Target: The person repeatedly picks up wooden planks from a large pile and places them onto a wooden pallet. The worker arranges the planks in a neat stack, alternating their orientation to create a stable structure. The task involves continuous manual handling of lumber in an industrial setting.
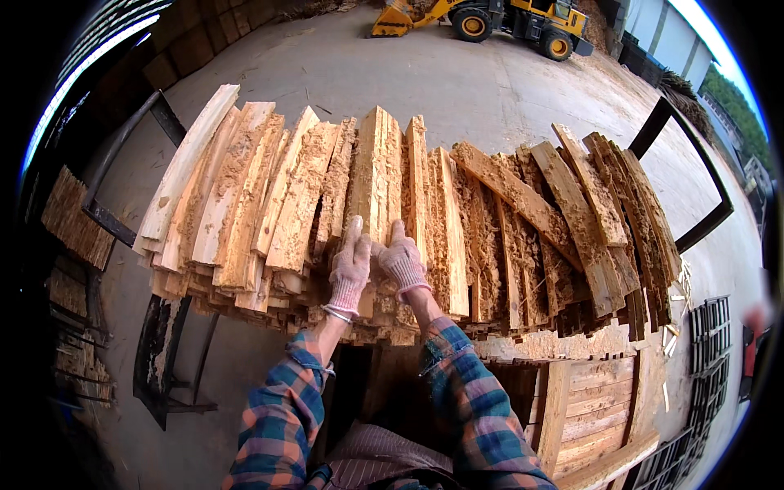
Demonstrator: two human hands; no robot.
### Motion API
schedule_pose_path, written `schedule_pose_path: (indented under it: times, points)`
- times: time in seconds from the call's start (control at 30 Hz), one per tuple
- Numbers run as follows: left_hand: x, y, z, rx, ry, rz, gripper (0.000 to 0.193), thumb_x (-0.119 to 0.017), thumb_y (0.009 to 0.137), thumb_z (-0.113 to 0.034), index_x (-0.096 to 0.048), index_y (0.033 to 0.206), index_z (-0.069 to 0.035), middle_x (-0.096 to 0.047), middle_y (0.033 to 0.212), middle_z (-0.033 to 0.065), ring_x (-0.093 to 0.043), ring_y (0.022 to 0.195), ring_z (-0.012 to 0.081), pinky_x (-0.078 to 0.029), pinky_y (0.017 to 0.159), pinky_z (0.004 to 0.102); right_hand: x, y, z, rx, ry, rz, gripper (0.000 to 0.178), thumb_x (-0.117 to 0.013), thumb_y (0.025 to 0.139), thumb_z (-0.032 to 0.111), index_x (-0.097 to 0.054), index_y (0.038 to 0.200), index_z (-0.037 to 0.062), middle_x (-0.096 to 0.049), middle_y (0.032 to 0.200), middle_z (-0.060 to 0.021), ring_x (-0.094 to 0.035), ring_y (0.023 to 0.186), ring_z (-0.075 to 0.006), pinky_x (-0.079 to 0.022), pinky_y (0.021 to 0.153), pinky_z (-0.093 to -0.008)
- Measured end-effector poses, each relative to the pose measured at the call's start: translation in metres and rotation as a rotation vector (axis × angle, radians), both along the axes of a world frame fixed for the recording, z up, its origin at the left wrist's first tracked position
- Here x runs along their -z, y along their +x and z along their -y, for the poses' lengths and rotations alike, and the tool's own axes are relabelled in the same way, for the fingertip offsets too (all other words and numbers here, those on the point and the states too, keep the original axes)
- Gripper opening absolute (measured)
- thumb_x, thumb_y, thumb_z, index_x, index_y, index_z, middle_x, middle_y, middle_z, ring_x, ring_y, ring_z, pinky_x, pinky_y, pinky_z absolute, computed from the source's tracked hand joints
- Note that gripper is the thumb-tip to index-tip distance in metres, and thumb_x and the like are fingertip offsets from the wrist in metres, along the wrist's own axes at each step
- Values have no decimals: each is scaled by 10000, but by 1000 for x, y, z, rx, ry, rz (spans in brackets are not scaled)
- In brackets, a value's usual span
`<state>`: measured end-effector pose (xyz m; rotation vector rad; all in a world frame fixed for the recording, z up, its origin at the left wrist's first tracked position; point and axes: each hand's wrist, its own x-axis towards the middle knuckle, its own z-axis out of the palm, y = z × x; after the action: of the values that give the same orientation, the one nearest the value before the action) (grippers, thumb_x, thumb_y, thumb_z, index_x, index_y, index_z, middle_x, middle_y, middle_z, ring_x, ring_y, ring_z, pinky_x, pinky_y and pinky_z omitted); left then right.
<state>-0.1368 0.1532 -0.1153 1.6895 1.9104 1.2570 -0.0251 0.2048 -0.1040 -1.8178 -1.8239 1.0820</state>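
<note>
Both my hands are in pale knitted gloves at the near end of a few light wooden boards [377, 167] in the middle of a wide pile. My left hand [351, 265] grips their left edge, and my right hand [403, 260] grips the right edge, thumbs close together. The hold is partly hidden by the gloves. These boards stand slightly higher than their neighbours. Sawdust-caked boards [302, 196] lie side by side to the left. Over on the right, a slanted board [518, 200] rests across several others.
Black metal frames stand at the pile's left [102, 192] and right [706, 175] ends. A yellow wheel loader [523, 20] is parked beyond on the concrete floor [327, 61]. Below right is a slatted wooden stack [600, 400], with black metal racks [709, 351] beside it.
</note>
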Motion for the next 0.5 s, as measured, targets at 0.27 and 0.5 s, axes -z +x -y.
schedule_pose_path:
  times: [0.27, 0.5]
  points:
    - [-31, 53, -12, -141, 227, 726, 506, -347, 989, -298, -307, 1383, 18, -372, 1406, 180, -371, 1292, 282, -312, 1052, 361, -81, 13, -14, -179, 126, 366, 642, -592, 815, 525, -447, 1268, 94, -613, 1004, -194, -614, 964, -264, -517, 720, -417]
    - [55, 80, 6, 270, -202, 1113, 728, -419, 909, -516, -163, 1437, -84, -220, 1474, 117, -279, 1325, 248, -290, 1076, 378, -41, 16, 11, -485, 628, 287, 568, -601, 847, 353, -401, 1348, 172, -595, 884, -127, -580, 675, -217, -496, 568, -339]
